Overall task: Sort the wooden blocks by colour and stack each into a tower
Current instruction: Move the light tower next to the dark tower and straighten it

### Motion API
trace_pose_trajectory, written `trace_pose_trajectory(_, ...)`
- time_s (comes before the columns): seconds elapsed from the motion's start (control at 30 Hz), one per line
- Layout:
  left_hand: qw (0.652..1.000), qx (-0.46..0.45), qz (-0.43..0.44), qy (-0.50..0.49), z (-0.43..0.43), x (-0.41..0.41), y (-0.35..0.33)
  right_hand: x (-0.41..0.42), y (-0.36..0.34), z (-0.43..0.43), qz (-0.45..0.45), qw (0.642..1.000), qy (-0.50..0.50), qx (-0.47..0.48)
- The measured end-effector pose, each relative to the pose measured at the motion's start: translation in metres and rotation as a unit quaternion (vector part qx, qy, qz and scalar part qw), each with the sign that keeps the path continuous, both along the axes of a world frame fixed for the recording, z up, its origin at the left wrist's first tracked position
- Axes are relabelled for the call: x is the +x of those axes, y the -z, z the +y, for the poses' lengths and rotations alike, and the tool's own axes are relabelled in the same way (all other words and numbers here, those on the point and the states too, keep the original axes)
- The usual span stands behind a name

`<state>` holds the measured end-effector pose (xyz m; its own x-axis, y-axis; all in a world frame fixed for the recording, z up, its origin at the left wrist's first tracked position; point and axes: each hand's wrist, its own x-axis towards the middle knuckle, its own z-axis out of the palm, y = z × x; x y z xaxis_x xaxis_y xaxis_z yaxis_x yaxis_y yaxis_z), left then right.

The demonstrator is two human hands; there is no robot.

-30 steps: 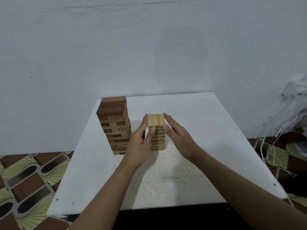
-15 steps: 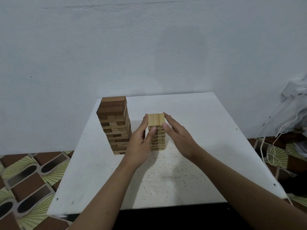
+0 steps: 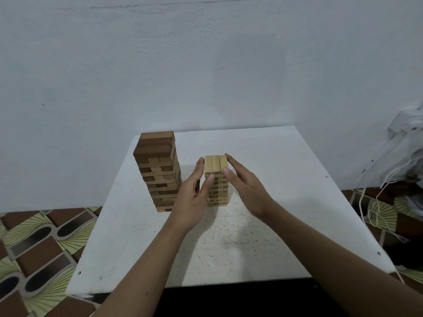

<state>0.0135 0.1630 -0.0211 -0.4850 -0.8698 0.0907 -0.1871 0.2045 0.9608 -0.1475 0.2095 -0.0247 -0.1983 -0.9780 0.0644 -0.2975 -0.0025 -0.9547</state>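
Two block towers stand on the white table [image 3: 286, 179]. The taller brown tower [image 3: 159, 170] is at the left, its lower layers mixing darker and lighter wood. The shorter light-wood tower [image 3: 217, 179] stands in the middle, with numbers printed on its block ends. My left hand [image 3: 191, 195] touches that tower's left side with straight fingers, thumb on its front. My right hand [image 3: 246, 186] lies flat against its right side, thumb tip at the front of the top layer. Neither hand is curled round a block.
A plain white wall rises behind the table. Patterned floor tiles [image 3: 39, 243] show at the left. White cables [image 3: 377, 202] and a bag lie at the right, off the table.
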Motion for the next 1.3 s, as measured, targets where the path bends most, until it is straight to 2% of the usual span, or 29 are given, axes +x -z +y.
trace_pose_trajectory(0.5,1.0,0.018,-0.003,-0.013,0.003,0.001,-0.007,0.0,-0.002,0.0,-0.006,1.0,0.002,-0.004)
trace_pose_trajectory(0.8,0.996,0.069,0.004,-0.053,0.013,0.017,0.01,-0.002,0.011,0.016,-0.012,0.998,0.059,0.028)
trace_pose_trajectory(0.93,0.993,0.073,-0.075,-0.056,0.021,0.022,0.034,-0.004,0.022,0.03,0.089,0.991,0.063,0.074)
trace_pose_trajectory(1.03,0.988,0.039,-0.137,-0.064,0.028,0.023,0.047,-0.004,0.037,0.04,0.261,0.956,-0.008,0.134)
trace_pose_trajectory(1.1,0.983,-0.015,-0.163,-0.085,0.028,0.022,0.05,-0.004,0.049,0.039,0.329,0.934,-0.027,0.132)
trace_pose_trajectory(1.3,0.976,-0.065,-0.18,-0.1,0.024,0.014,0.05,-0.003,0.055,0.029,0.369,0.922,-0.024,0.115)
